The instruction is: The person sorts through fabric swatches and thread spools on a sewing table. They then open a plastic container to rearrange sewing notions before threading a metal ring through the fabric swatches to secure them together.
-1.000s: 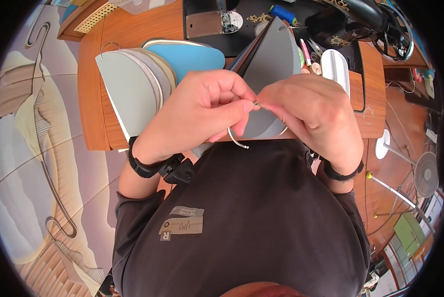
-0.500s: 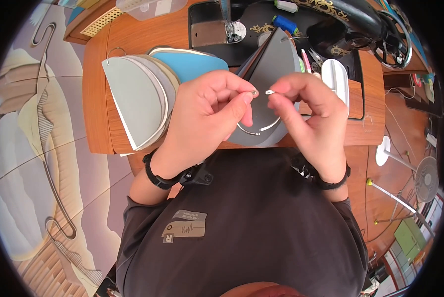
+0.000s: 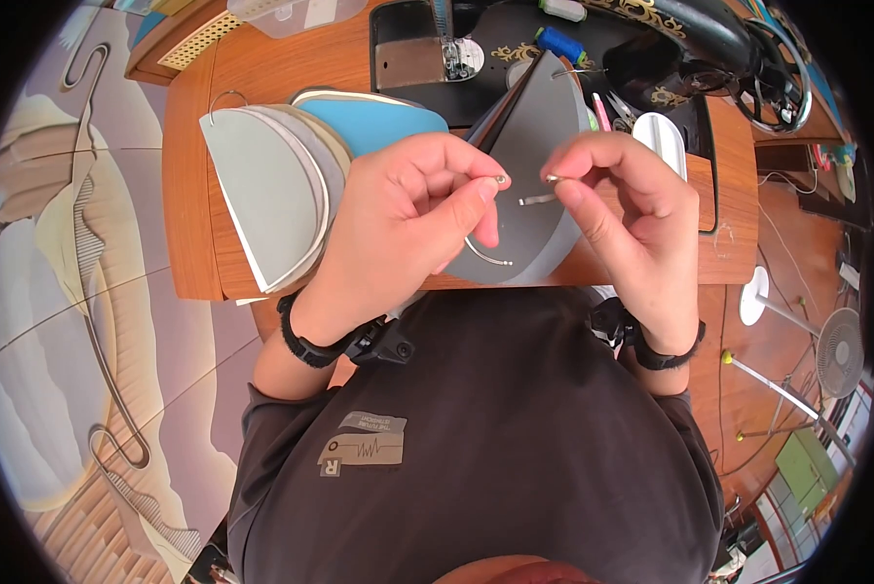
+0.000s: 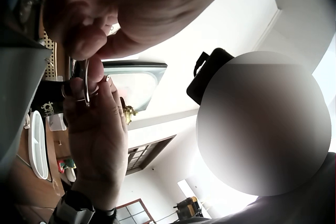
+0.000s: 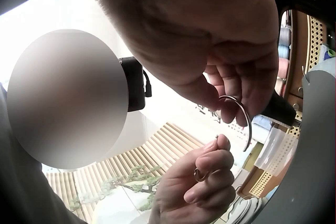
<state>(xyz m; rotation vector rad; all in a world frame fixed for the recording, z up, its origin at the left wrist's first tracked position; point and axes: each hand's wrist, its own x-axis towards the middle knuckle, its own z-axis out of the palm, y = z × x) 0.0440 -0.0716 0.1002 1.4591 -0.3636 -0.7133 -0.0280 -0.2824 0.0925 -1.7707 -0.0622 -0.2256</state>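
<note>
Thumb and fingertips of my left hand (image 3: pixel 408 209) pinch a thin, curved metal half-ring (image 3: pixel 488 254). One small end of it pokes out at the fingertips, and its curve hangs below the hand. My right hand (image 3: pixel 641 219) pinches a second curved metal half-ring (image 5: pixel 247 121), whose free end points toward the left hand in the head view. A short gap separates the two hands' fingertips, and the pieces are apart. Both hands are over a stack of dark grey rounded sheets (image 3: pixel 529 146). Each half-ring is partly hidden by fingers.
Left on the wooden table (image 3: pixel 188 214) lie light grey rounded sheets (image 3: pixel 261 195) and blue ones (image 3: pixel 388 117). Behind are a black sewing machine (image 3: pixel 690 49) and a blue thread spool (image 3: pixel 560 45). A white tray (image 3: pixel 663 136) and a pink pen (image 3: pixel 600 112) lie to the right.
My hands were together at the fingertips a second ago, then separated. The right hand has since moved slightly right and turned its half-ring; the left has hardly moved since half a second ago.
</note>
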